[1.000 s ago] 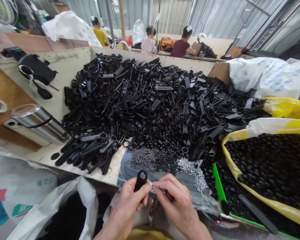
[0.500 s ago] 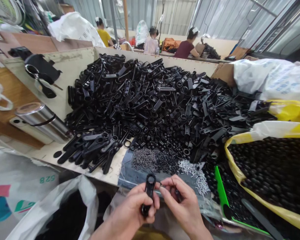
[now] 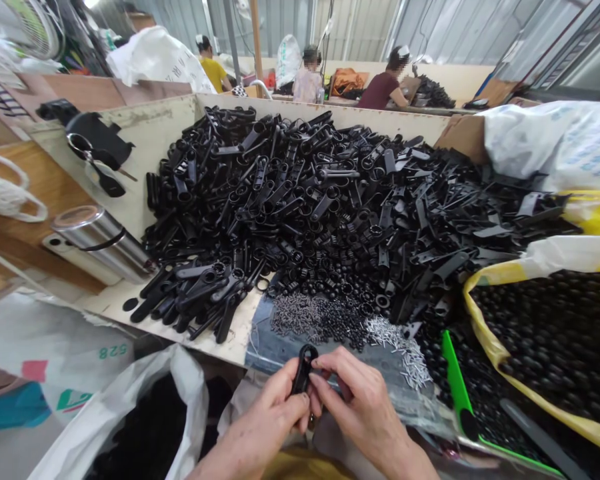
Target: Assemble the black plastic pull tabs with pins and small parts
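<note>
My left hand (image 3: pixel 275 410) is closed around a black plastic handle with a ring-shaped end (image 3: pixel 303 370), ring pointing up and away from me. Thumb and forefinger of my right hand (image 3: pixel 355 393) are pinched together at the ring's right side; whatever small piece they may hold is hidden. Just beyond my hands lie small grey pieces (image 3: pixel 294 315), small black pieces (image 3: pixel 337 323) and silver pins (image 3: pixel 414 363) on a grey sheet (image 3: pixel 267 350). A big heap of black plastic parts (image 3: pixel 280 173) rises behind them.
Several black handles (image 3: pixel 195 293) lie at left by a steel flask (image 3: pixel 105 240). An open white sack (image 3: pixel 190 393) stands front left. At right are a green-edged tray (image 3: pixel 455 380) and a yellow-rimmed bag (image 3: pixel 485 333) of black pieces. People sit at the back.
My right fingers have come from beside the handle onto its ring end. The handle has turned a little in my left hand. The whole view has shifted slightly.
</note>
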`<action>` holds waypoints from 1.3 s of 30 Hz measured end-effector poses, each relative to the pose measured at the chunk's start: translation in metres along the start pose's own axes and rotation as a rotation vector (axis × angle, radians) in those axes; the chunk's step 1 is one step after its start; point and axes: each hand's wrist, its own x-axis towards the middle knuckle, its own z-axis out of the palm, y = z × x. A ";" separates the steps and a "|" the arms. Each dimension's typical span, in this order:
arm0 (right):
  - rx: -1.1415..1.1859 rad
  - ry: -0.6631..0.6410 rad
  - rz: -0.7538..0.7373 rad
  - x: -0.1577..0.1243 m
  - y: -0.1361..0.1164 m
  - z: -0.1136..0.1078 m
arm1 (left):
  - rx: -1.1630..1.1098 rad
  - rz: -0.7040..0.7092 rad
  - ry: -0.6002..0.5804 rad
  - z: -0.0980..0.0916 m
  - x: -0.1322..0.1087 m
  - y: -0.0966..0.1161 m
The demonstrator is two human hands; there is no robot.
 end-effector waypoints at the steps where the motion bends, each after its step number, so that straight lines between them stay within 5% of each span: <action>1: 0.002 0.002 0.014 -0.001 0.000 0.000 | 0.020 0.006 0.006 -0.002 0.001 -0.003; 11: 0.086 0.010 0.127 -0.004 -0.010 0.006 | 0.228 0.083 0.051 -0.012 0.009 -0.022; 18: 0.014 -0.010 0.089 -0.011 -0.012 0.009 | 0.383 0.151 0.081 -0.004 0.005 -0.001; 22: -0.102 -0.094 0.039 -0.012 -0.016 0.003 | 0.496 0.264 -0.007 -0.003 0.009 0.012; 26: -0.155 -0.183 0.036 -0.016 -0.013 -0.007 | 0.479 0.290 0.034 -0.008 0.013 0.008; 39: -0.100 -0.400 0.285 -0.016 -0.010 0.002 | 0.483 0.284 0.063 -0.005 0.009 0.013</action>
